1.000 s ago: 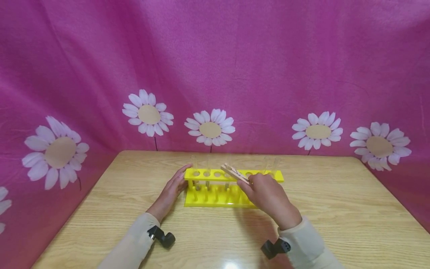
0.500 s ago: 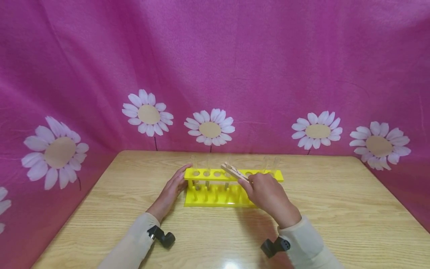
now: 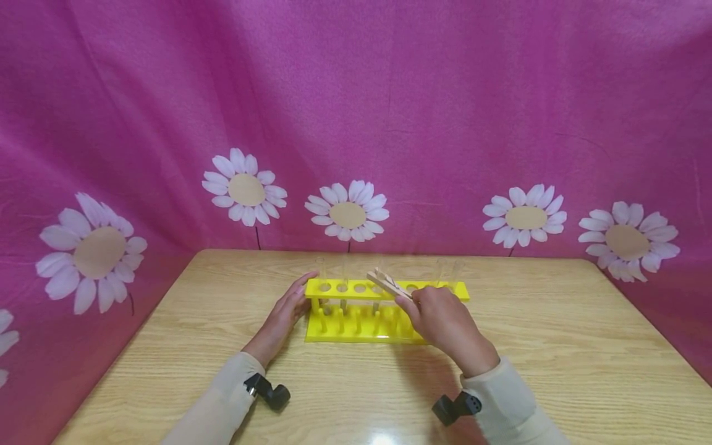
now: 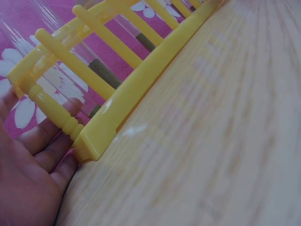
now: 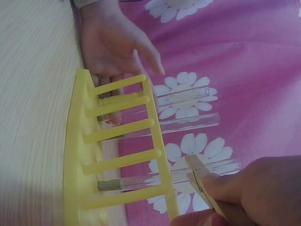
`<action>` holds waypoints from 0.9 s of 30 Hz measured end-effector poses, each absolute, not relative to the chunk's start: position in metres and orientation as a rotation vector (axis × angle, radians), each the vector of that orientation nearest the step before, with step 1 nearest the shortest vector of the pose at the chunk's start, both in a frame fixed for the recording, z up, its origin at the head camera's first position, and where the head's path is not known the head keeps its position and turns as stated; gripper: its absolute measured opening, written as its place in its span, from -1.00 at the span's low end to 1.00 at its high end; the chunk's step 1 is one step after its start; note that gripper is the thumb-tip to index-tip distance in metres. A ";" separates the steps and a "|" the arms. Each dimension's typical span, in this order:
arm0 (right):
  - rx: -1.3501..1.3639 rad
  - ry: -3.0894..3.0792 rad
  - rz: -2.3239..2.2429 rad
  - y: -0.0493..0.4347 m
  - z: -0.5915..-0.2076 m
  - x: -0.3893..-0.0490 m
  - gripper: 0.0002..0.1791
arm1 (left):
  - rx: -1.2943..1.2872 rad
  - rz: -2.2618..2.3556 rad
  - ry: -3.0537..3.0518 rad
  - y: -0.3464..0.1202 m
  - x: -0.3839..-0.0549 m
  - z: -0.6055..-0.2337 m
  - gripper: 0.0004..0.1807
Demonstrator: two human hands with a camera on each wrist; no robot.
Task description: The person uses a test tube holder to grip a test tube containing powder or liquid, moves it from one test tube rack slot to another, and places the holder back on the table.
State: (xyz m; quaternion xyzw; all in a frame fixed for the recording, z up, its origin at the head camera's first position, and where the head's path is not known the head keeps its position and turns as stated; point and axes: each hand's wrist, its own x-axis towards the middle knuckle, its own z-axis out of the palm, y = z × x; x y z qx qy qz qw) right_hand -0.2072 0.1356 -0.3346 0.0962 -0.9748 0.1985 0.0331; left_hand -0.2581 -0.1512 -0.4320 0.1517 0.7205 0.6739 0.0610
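Observation:
A yellow test tube rack (image 3: 361, 338) stands on the table, with several clear glass tubes upright in it. My left hand (image 3: 285, 315) holds the rack's left end; in the left wrist view its fingers (image 4: 42, 136) reach round the turned end post (image 4: 51, 108). My right hand (image 3: 447, 324) grips a wooden test tube clamp (image 3: 387, 284), tilted over the rack's top bar. The clamp's jaws are at a middle test tube (image 5: 141, 182) with dark stuff in its bottom; whether they pinch the glass I cannot tell. My right hand hides part of the rack's right side.
Two tubes, one of them a clear tube (image 3: 456, 272), stand at the rack's right end. Light wooden tabletop (image 3: 334, 395) lies around the rack. Behind hangs a pink cloth (image 3: 434, 123) printed with white daisies.
The clamp and right thumb have shifted very slightly. The left hand and the rack stay where they were.

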 end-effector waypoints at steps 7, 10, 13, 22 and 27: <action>0.300 -3.000 0.620 0.136 -0.334 -0.207 -0.65 | 0.474 2.052 2.169 -0.150 -0.257 -0.431 -0.40; 0.297 -2.998 0.648 0.136 -0.333 -0.207 -0.67 | 0.473 2.049 2.169 -0.150 -0.257 -0.431 -0.41; 0.308 -2.973 0.680 0.137 -0.332 -0.206 -0.67 | 0.487 2.055 2.159 -0.151 -0.257 -0.432 -0.41; 0.387 -2.840 0.719 0.139 -0.330 -0.203 -0.55 | 0.524 2.080 2.126 -0.152 -0.259 -0.434 -0.39; 0.369 -2.825 0.753 0.139 -0.328 -0.202 -0.57 | 0.518 2.077 2.125 -0.152 -0.259 -0.434 -0.39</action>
